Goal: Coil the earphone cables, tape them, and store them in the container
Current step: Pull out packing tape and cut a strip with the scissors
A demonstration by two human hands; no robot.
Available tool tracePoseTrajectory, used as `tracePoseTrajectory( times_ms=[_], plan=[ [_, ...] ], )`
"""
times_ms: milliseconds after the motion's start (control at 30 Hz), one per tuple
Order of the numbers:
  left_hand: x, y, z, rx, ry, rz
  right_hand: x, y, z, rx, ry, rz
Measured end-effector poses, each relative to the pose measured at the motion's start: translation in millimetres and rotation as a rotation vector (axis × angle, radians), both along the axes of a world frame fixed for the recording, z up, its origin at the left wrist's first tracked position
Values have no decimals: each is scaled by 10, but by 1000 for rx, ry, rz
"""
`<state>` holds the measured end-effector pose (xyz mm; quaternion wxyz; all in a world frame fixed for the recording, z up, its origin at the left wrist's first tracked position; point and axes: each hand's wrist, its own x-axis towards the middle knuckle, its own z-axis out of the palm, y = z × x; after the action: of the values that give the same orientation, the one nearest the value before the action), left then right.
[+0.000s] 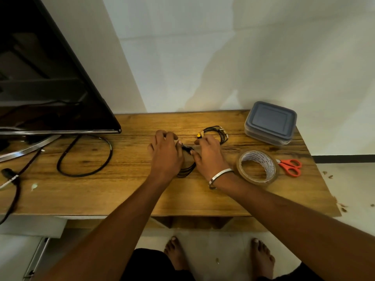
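Observation:
A coiled black earphone cable (187, 169) lies on the wooden table (125, 187) between my hands. My left hand (165, 154) grips the coil from the left, fingers curled over its top. My right hand (207, 155) pinches a strip of brown tape (195, 148) at the top of that coil. A second coiled earphone cable (218, 133) with a yellow plug lies just behind my right hand. A roll of brown tape (257, 166) lies to the right. The grey lidded container (271, 122) stands shut at the table's back right corner.
Red-handled scissors (290, 166) lie right of the tape roll. A dark TV screen (46, 78) stands at the back left, with a thick black cable loop (85, 155) and a power plug (8, 173) on the table's left part. My bare feet show below the table's front edge.

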<state>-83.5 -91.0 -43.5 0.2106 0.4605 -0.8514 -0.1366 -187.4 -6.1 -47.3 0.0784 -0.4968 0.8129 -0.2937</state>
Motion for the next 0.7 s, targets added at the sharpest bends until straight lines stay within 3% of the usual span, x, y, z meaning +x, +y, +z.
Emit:
tracePoseTrajectory(
  times_ms=[333, 500, 700],
  plan=[
    [-226, 663, 57, 12, 112, -206, -386, 647, 344, 52, 45, -31],
    [-364, 1048, 64, 271, 190, -315, -618, 1092, 481, 66, 42, -67],
    [-391, 1360, 26, 537, 239, -231, -772, 1548, 409, 95, 39, 42]
  ],
)
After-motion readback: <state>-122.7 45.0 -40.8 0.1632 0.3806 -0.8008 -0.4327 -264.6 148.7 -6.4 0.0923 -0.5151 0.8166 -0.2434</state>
